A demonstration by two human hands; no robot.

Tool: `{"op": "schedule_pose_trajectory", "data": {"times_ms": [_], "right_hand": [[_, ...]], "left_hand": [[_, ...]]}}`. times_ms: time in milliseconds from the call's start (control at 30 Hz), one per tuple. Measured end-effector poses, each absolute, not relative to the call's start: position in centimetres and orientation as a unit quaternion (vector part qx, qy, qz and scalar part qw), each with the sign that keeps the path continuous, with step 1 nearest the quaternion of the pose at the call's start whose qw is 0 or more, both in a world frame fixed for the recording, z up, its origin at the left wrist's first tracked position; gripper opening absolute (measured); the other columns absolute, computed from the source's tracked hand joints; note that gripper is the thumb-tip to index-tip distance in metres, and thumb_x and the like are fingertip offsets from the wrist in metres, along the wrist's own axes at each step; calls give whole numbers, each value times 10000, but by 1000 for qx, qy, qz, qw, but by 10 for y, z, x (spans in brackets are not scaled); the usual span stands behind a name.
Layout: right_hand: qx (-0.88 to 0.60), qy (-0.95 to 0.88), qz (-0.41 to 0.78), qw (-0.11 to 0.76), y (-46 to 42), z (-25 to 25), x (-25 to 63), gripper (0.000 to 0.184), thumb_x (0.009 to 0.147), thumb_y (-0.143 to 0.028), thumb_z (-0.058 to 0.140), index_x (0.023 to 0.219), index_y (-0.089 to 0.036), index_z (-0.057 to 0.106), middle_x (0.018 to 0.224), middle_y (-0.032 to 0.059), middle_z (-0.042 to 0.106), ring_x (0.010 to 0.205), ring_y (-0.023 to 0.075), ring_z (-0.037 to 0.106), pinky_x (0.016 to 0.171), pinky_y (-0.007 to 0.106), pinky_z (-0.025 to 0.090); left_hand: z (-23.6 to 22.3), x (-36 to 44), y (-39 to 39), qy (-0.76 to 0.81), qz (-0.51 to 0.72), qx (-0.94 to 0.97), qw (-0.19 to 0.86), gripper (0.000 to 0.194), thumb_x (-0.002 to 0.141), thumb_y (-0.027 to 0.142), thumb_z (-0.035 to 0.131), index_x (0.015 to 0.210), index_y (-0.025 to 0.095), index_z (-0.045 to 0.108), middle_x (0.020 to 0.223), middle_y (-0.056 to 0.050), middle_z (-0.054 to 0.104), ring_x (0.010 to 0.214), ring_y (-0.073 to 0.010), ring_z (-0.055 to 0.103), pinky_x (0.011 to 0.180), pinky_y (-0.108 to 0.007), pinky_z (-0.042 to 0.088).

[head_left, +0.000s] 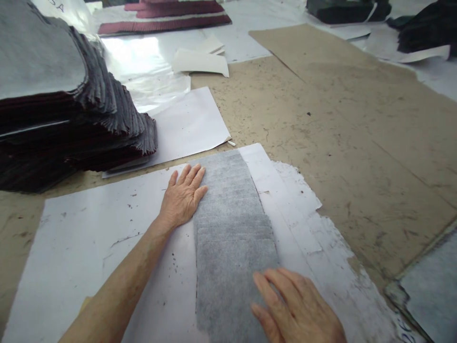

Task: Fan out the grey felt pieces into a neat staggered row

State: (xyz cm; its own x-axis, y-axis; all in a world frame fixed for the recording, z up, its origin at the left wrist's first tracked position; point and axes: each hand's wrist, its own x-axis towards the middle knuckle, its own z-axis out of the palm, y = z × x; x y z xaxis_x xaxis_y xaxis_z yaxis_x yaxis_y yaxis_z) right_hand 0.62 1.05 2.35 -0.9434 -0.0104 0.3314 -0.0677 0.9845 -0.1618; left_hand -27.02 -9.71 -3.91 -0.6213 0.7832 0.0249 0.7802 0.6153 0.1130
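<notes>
A long strip of overlapping grey fabric pieces (232, 209) lies on a white paper sheet (96, 228), running from the far edge of the sheet toward me. My left hand (183, 193) rests flat at the strip's upper left edge, fingers spread and holding nothing. Lower down, my right hand (293, 302) is over the strip's right side, slightly blurred, with its fingers apart and curved. Nothing shows between those fingers. Whether the right fingertips touch the fabric I cannot tell.
At the left stands a tall stack of grey and dark fabric pieces (117, 105). Brown paper (321, 105) covers the table to the right. Maroon fabric (167, 24) and white card pieces (202, 62) lie farther back. Dark bundles (342, 10) sit at the far right.
</notes>
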Motion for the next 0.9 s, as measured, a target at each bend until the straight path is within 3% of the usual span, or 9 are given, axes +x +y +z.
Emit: {"op": "schedule_pose_trajectory", "data": {"times_ms": [100,267,500,600,733,833,900], "right_hand": [[9,-979,110,172,19,33,-20,266,796,-189,560,1043,-105,606,989,106,641,952,236,553,783,343,451],[-50,-970,98,215,45,24,-55,223,823,-187,517,1001,-82,602,948,115,640,909,236,555,790,384,474],[-14,-966,114,233,73,24,-95,212,826,-166,511,1018,-125,591,950,87,647,926,215,569,820,367,492],[12,-966,106,236,64,22,-105,315,841,-227,516,1123,-92,551,1135,129,593,1117,255,488,920,404,441],[58,-984,88,145,39,-1,-98,649,836,-499,462,1315,-69,378,1396,158,349,1315,323,216,1018,532,295],[119,-988,77,60,31,-11,-91,665,834,-545,429,1330,-105,370,1400,127,356,1310,301,243,1016,517,304],[130,-987,80,48,34,-4,-94,644,841,-541,422,1310,-101,402,1383,131,382,1302,291,267,1013,501,317]], "left_hand": [[-39,-270,-97,899,55,435,12,529,922,439,184,1389,202,253,1453,-18,287,1345,-227,195,1082,-468,168],[-38,-270,-97,899,55,435,12,527,922,446,175,1385,210,261,1451,-10,294,1346,-220,194,1085,-461,164],[-39,-270,-97,898,63,435,13,526,921,443,172,1385,213,263,1452,-9,288,1347,-224,190,1084,-473,164],[-39,-270,-97,897,67,436,13,525,920,441,176,1385,214,263,1452,-10,286,1347,-226,190,1083,-478,163],[-37,-270,-97,897,76,435,26,520,922,439,178,1386,217,256,1458,-3,271,1350,-217,180,1082,-479,160],[-36,-271,-97,896,85,434,41,509,926,424,173,1385,222,258,1459,3,269,1351,-211,174,1082,-477,154],[-35,-271,-98,895,91,433,46,500,928,410,178,1386,227,256,1458,-1,271,1351,-211,175,1083,-475,145]]}}
